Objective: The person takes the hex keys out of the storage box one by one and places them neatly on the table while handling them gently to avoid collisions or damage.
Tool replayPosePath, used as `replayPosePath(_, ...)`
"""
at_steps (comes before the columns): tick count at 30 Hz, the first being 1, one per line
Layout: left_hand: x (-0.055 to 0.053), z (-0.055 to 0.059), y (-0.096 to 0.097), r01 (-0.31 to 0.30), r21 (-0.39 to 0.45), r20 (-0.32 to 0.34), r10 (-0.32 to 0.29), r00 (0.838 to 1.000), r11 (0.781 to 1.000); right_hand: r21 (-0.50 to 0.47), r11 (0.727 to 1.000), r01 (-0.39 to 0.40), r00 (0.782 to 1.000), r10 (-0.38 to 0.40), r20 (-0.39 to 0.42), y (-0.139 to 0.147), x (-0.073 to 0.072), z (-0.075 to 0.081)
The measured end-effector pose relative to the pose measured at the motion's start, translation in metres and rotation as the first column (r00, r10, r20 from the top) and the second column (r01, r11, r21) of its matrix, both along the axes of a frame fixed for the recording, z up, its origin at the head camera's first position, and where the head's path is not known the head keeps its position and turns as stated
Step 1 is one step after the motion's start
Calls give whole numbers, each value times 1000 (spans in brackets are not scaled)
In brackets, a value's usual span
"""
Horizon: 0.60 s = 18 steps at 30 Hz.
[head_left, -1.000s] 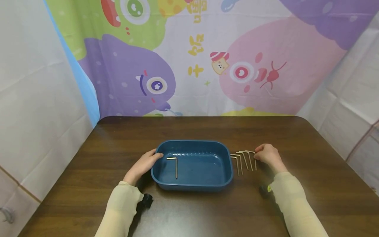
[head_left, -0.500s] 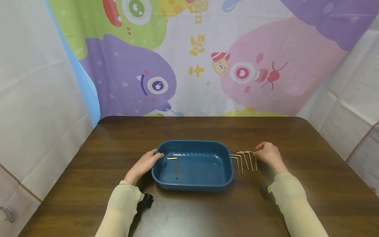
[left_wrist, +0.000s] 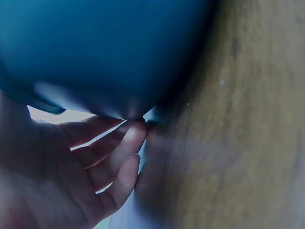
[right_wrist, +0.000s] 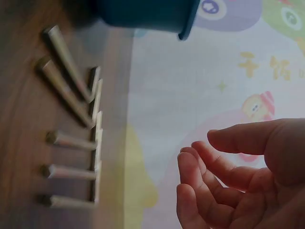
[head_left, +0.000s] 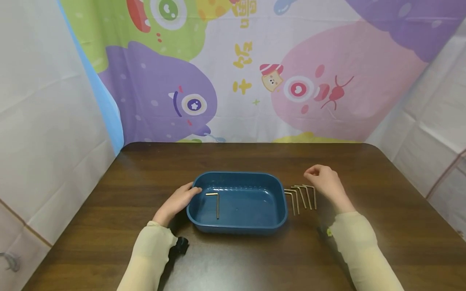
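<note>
A blue plastic tray (head_left: 236, 230) stands on the table, with one brass-coloured hex key (head_left: 218, 207) lying inside at its left. My left hand (head_left: 179, 203) holds the tray's left end, thumb over the rim and fingers (left_wrist: 125, 136) against the outside wall in the left wrist view. Right of the tray lie several more L-shaped hex keys (head_left: 315, 199), side by side in a row, short arms at the far end. My right hand (head_left: 325, 184) hovers just beyond the rightmost key. In the right wrist view its fingers (right_wrist: 189, 169) are loosely bent and hold nothing.
Dark wooden table (head_left: 233, 262) extends around the tray. A cartoon-printed cloth (head_left: 240, 121) hangs behind the far edge, and pale panels (head_left: 43, 101) rise on both sides. A small black object (head_left: 180, 245) is at the left wrist.
The right hand has lifted off the rightmost hex key and moved slightly away and up, leaving that key fully visible in the row. The left hand and tray stay put.
</note>
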<state>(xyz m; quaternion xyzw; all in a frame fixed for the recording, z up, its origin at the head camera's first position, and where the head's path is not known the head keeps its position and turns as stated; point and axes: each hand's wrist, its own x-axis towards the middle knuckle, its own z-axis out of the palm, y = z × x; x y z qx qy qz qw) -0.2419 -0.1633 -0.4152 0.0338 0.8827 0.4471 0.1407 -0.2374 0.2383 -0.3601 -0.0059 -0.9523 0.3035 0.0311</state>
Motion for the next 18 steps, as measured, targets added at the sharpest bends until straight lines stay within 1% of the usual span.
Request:
replayPosePath(5, 0, 0, -1, 2, 14, 1, -2, 1000, 1000, -9, 1000, -26, 1000, 26, -17, -13, 1, 12)
replayPosePath(14, 0, 0, -1, 3, 5, -4, -2, 1000, 1000, -18, 997, -75, 992, 73, -104, -38, -1, 33)
replayPosePath(18, 0, 0, 0, 3, 5, -5, -3, 1000, 1000, -30, 995, -99, 988, 95, -121, -50, -2, 40)
